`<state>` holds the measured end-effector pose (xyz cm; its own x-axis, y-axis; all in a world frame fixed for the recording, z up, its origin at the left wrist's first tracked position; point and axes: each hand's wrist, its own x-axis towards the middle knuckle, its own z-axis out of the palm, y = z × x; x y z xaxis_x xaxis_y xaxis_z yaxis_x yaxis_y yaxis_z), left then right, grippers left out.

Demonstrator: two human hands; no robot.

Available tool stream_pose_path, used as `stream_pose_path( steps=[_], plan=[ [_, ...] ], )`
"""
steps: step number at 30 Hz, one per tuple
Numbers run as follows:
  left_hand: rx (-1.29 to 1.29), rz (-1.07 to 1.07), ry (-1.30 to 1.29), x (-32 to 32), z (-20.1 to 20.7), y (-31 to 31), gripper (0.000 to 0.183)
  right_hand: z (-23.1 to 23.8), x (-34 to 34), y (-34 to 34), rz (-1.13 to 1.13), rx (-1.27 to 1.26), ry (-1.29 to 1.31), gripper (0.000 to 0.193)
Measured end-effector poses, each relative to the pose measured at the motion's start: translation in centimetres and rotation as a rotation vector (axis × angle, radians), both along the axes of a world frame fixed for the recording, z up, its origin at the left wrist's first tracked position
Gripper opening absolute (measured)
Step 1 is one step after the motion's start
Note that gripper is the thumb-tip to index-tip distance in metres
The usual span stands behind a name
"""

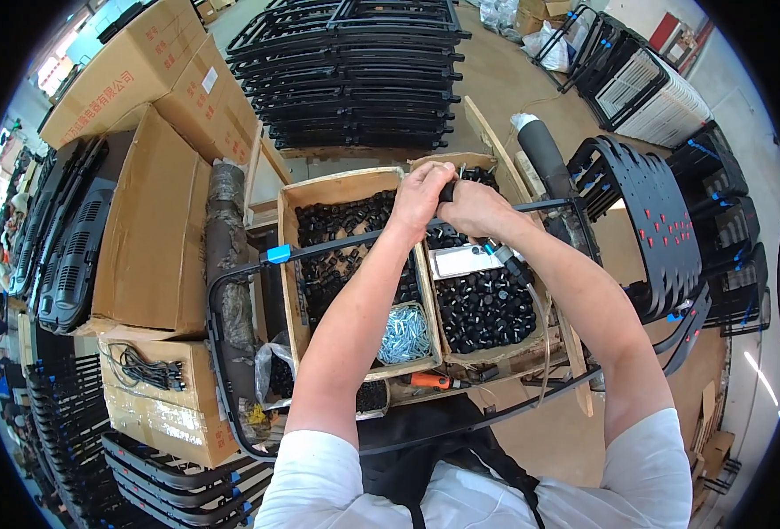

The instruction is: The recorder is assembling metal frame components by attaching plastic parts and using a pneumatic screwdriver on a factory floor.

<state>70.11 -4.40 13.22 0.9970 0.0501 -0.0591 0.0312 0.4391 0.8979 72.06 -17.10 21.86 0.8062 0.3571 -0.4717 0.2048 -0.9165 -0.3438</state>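
Landmark: wooden crate (295, 264). Left hand (421, 196) & right hand (471, 209), both w/ fingers closed, meet above crate's far right corner, gripping a small black cap (447, 190) on the black tube frame (337, 244) spanning the crate. In crate: black caps (487, 309), bag of screws (405, 333). Orange-handled tool (431, 381) at near edge. Cardboard boxes (148, 238) left of crate.

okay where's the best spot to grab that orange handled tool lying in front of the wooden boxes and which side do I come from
Probably the orange handle of the tool, taken from above. It lies flat, free on top, with its dark working end pointing right under the black frame tube. The left hand and right hand are both busy at the frame's top bar.
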Motion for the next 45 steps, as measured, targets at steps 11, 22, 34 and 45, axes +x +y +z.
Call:
stream_pose_path(
  steps=[11, 22, 34, 45],
  plan=[
    [-0.042, -0.019, -0.003, 0.3, -0.2, 0.8, 0.029, -2.0, 2.8, 0.1, -0.05, 0.19, 0.199, 0.021],
    [-0.057, -0.06, -0.108, -1.0, 3.8, 0.4, 0.025, 1.9, -0.4, -1.2, 0.025, 0.177, -0.117, 0.027],
    [-0.263, -0.587, 0.125, -28.0, 3.0, -13.4, 0.023, 6.0, -30.4, -16.5, -0.02, -0.073, 0.007, 0.047],
    [-0.197, -0.571, 0.193, -35.4, 0.1, -15.2, 0.023, 2.4, -37.4, -18.5, -0.038, -0.076, 0.117, 0.044]
  ],
)
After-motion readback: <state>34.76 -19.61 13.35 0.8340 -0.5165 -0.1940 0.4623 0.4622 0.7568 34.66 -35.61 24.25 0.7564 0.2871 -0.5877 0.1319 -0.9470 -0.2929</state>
